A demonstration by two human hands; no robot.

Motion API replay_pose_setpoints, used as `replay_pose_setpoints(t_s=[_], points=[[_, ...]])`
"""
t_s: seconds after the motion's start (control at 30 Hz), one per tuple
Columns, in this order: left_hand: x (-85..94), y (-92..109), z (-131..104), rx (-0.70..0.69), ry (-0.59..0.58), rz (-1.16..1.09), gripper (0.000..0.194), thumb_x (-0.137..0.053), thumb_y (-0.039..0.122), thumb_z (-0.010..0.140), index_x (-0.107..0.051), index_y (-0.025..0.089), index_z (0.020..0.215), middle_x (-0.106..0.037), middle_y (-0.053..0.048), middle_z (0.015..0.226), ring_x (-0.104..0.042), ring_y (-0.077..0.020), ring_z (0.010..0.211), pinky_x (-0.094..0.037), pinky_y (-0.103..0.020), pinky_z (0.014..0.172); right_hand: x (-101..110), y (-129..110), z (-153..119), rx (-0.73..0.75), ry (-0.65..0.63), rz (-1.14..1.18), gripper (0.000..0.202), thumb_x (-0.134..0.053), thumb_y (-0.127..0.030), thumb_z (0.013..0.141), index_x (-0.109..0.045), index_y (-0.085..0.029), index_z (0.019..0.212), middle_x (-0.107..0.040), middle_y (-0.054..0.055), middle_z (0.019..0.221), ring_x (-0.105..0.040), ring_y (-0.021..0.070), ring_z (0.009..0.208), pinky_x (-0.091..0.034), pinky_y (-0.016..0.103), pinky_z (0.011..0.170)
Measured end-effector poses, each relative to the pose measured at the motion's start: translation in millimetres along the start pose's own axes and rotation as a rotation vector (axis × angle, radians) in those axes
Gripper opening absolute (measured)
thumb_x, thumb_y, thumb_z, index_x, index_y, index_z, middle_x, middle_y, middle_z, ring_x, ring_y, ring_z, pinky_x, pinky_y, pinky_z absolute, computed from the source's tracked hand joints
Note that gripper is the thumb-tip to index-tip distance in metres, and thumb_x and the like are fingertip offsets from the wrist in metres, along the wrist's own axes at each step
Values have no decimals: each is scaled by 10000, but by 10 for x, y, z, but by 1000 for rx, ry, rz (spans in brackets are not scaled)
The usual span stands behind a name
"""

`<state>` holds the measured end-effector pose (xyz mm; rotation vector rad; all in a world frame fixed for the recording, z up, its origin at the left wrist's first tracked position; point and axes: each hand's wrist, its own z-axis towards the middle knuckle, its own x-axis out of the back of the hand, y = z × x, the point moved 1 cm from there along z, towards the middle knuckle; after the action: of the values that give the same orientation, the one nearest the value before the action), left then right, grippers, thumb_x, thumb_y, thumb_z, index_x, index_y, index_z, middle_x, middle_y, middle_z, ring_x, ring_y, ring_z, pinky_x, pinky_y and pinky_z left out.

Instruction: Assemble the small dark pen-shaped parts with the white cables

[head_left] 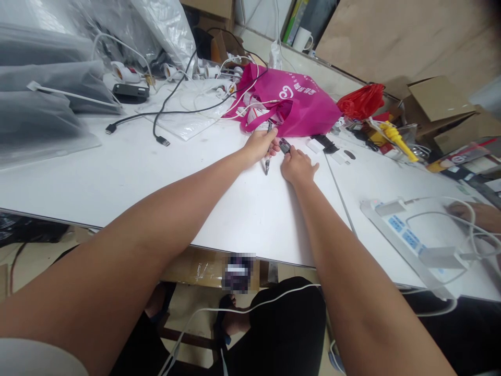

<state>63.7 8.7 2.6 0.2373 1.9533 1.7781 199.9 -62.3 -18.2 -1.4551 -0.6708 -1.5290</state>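
My left hand [261, 145] is closed around a thin dark pen-like item [267, 166], whose lower end points down toward the white table [242, 209]. Just to the right, my right hand [299, 164] has its fingers closed on a small dark object [285, 146]; the thumb points out to the right. The two hands are close together but apart. Right behind them lies a magenta bag [309, 104] with its opening toward the left hand. Small white and black pieces [315, 145] lie on the table right of my right hand.
Black cables [162, 140] and grey plastic-wrapped items [39, 115] occupy the left. A red bag [362, 102], a yellow tool [397, 142] and cardboard boxes [442, 99] stand back right. A white power strip [407, 237] with cables lies at the right, near another person's hand [479, 215].
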Motion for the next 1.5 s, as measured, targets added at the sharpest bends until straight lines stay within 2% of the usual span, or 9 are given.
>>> replay_pose_setpoints(t_s=[0.23,0.6,0.87,1.27,1.5], points=[[-4,4,-5,5,-2,8,570,-516,322,1296,-603,175,752,-676,-13,695,-610,-76,537,-431,-208,562,12,-18,-11,-11,-3,-8,698,-290,-290,1145,-492,-177,1804,-523,168,1844,-467,430,1715,-236,869,1394],[4,-12,10,-12,1,14,563,-534,304,1290,-615,168,750,-691,-29,709,-617,-83,552,-442,-208,550,33,-23,-26,8,16,11,697,-305,-251,1111,-549,-151,1756,-602,193,1769,-533,443,1656,-283,881,1357],[-3,6,-13,-6,4,22,561,-533,296,1288,-612,166,749,-685,-28,704,-608,-79,553,-439,-198,547,49,-33,-22,-9,-3,25,713,-307,-254,1107,-521,-146,1778,-566,188,1804,-502,431,1686,-292,858,1370],[-5,12,-19,-12,10,16,561,-531,302,1289,-608,167,750,-684,-29,710,-623,-85,552,-419,-214,545,18,-20,-14,-6,27,25,680,-326,-252,1093,-595,-169,1712,-624,198,1744,-552,437,1626,-309,832,1359],[0,42,-53,3,11,50,544,-508,311,1296,-601,176,778,-638,4,659,-546,-72,466,-368,-215,495,6,-11,-15,-7,31,26,676,-318,-253,1092,-602,-164,1700,-621,202,1743,-539,457,1626,-294,826,1362]])
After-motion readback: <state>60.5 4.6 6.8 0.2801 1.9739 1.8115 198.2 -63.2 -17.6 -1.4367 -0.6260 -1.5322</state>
